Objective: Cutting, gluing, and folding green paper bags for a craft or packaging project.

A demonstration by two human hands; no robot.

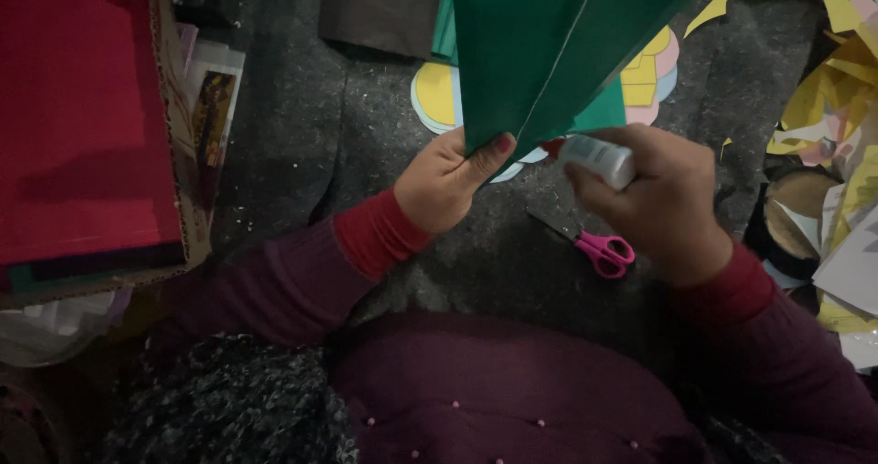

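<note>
My left hand (445, 182) pinches the lower corner of a large green paper sheet (540, 43), which is folded and held up over the grey floor. My right hand (663, 199) grips a small white glue bottle (599, 159), its red tip touching the green sheet's lower edge close to my left thumb. Both arms wear dark maroon sleeves with red cuffs.
Pink-handled scissors (599, 247) lie on the grey mat (302, 135) just below my right hand. A cardboard box of red paper (82, 107) stands at the left. Yellow and pastel cut-outs (437, 94) lie under the sheet, paper scraps (837, 98) at the right.
</note>
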